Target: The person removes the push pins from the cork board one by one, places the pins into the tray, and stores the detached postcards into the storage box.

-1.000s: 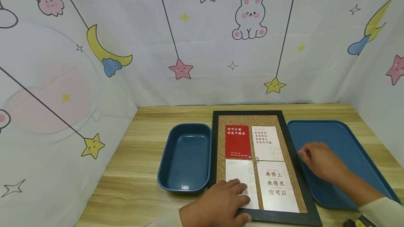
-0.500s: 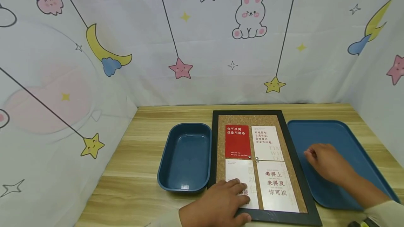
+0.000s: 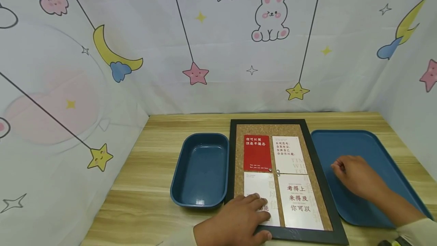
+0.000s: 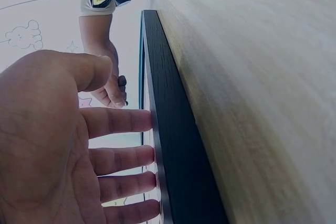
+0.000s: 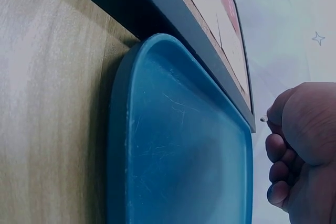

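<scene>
My left hand (image 3: 235, 221) rests flat on the lower left white card (image 3: 257, 185) on a black-framed cork board (image 3: 275, 129). In the left wrist view its fingers (image 4: 126, 156) are straight against the board's edge. Over the blue tray on the right, my right hand (image 3: 356, 175) is curled. It pinches a tiny pale pushpin (image 5: 263, 119) between thumb and finger; only its end shows. A red card (image 3: 257, 153), an upper right white card (image 3: 288, 149) and a lower right white card (image 3: 299, 202) lie on the cork. Small silver pins (image 3: 278, 172) sit near the middle.
A deep blue basin (image 3: 201, 170) stands left of the board. The flat blue tray (image 3: 353, 139) lies close along the board's right side. Wood-grain table (image 3: 143, 185) surrounds them, with a cartoon-printed white cloth (image 3: 225, 44) behind and at both sides.
My right hand has drawn slightly to the right, away from the board's edge and further over the tray. My left hand has stayed on the lower left card.
</scene>
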The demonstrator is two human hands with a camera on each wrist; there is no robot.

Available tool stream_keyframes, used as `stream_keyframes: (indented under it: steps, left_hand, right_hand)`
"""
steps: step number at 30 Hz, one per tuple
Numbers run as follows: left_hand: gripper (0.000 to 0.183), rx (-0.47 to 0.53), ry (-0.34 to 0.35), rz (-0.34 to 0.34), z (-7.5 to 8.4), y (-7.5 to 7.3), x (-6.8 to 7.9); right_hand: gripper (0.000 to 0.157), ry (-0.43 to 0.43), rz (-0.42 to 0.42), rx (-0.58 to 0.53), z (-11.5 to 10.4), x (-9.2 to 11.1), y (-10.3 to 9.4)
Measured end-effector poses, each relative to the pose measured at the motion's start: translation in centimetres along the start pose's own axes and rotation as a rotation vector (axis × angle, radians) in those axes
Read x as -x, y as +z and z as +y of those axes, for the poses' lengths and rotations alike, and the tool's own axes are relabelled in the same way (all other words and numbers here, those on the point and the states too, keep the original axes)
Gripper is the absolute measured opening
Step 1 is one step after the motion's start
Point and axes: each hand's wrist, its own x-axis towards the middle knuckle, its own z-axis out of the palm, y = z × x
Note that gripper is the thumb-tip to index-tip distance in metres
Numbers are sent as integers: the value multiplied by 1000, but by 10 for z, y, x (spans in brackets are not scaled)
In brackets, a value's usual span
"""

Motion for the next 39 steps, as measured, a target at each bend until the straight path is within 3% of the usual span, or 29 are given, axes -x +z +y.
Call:
stream_keyframes:
  steps: [20,39]
  left_hand:
    - [47,-27,15,23,1,1,1]
    - [48,-3,4,2,0,1,2]
  right_hand:
    - [13,12,-5,-16,-4,2,-2]
    - [13,15,0,-11,-12,-3,6]
